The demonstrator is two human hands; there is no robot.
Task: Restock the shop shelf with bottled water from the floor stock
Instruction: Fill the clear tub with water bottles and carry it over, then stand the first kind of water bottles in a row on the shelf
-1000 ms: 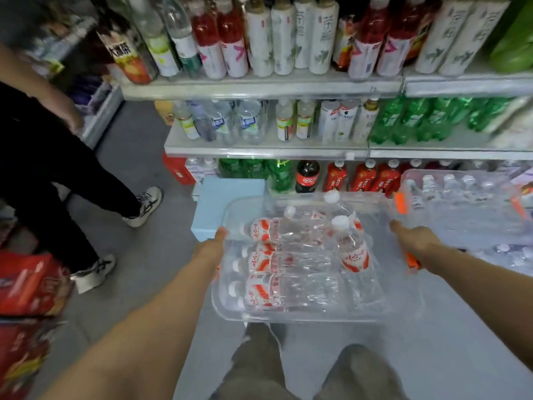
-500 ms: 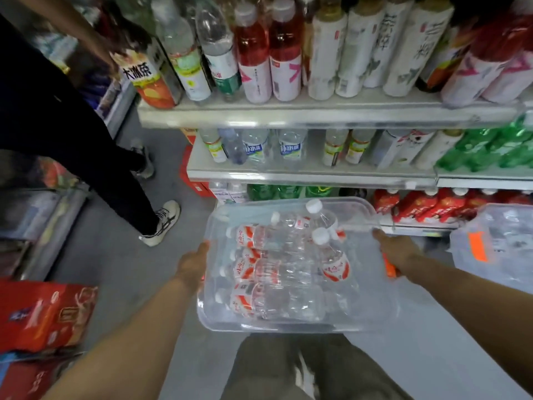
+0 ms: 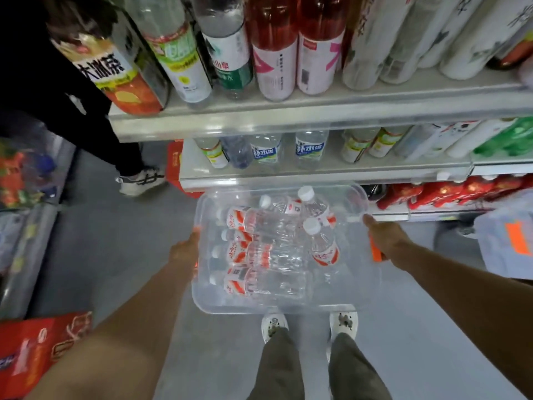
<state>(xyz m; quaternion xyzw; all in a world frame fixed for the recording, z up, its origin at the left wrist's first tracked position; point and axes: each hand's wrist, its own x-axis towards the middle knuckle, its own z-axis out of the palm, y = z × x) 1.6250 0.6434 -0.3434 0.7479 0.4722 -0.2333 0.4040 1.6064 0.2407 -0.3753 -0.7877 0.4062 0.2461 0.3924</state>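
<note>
I carry a clear plastic bin (image 3: 354, 295) in front of me, above my feet. My left hand (image 3: 184, 251) grips its left rim and my right hand (image 3: 385, 241) grips its right rim by an orange handle. Several water bottles (image 3: 259, 255) with red-and-white labels lie on their sides in the bin, and two more with white caps lean at its right. The shop shelf (image 3: 317, 171) with small water bottles stands just beyond the bin's far rim. A higher shelf (image 3: 288, 114) holds large drink bottles.
Another person in black trousers and a pale shoe (image 3: 141, 180) stands at the left end of the shelf. Red cartons (image 3: 37, 350) sit on the floor at lower left. A second clear bin (image 3: 507, 241) with orange tags rests at the right. Grey floor runs between.
I have risen and stepped closer to the shelf, carrying the bin up with both hands. The shelves now loom larger and the second bin has slid to the right edge.
</note>
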